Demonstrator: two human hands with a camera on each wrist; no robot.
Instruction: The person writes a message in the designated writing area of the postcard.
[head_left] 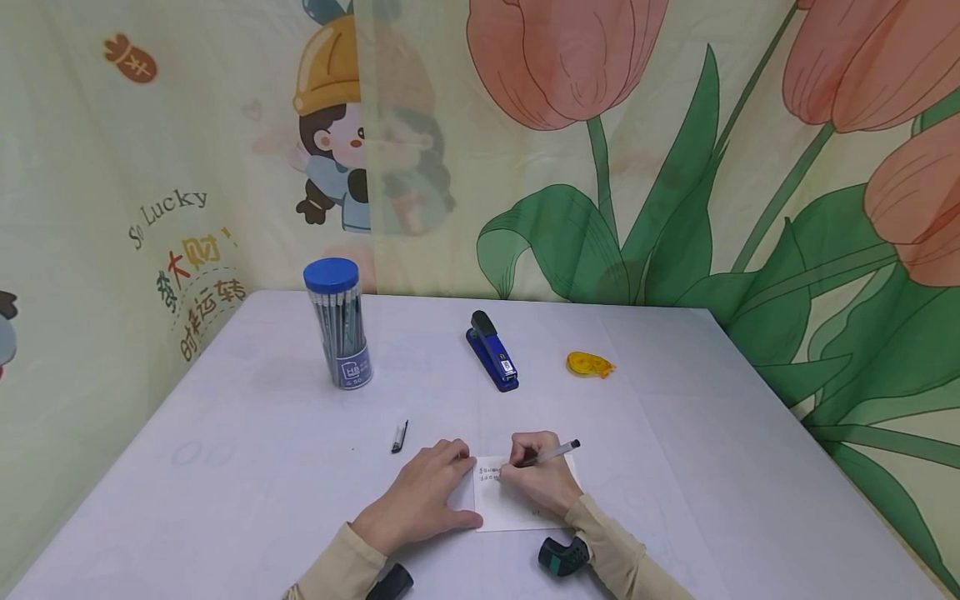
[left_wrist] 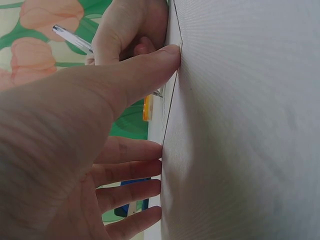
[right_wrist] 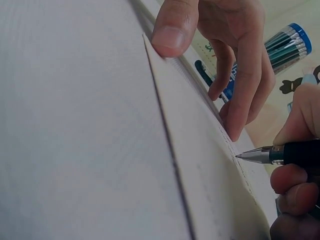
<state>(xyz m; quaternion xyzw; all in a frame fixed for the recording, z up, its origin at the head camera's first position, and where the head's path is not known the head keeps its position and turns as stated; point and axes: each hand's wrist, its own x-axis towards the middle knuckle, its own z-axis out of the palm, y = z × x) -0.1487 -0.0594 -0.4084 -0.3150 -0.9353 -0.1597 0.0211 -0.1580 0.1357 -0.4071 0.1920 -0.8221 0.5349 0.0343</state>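
Observation:
My right hand (head_left: 546,482) pinches a gel pen (head_left: 557,452) with a clear barrel and black grip. In the right wrist view the pen's metal tip (right_wrist: 250,155) meets the white paper (head_left: 504,507). Small lines of handwriting (head_left: 489,473) show near the paper's upper left, partly covered by the right hand. My left hand (head_left: 420,498) lies at the paper's left side, thumb on its near corner and fingertips by the far one. Its fingers are spread and nearly straight in the left wrist view. A pen cap (head_left: 400,437) lies beyond the left hand.
Farther back on the white table (head_left: 247,467) stands a blue-lidded tub of pencils (head_left: 339,333). A blue stapler (head_left: 492,352) sits right of it, then a yellow correction tape (head_left: 589,364). A printed curtain (head_left: 420,150) hangs behind the table.

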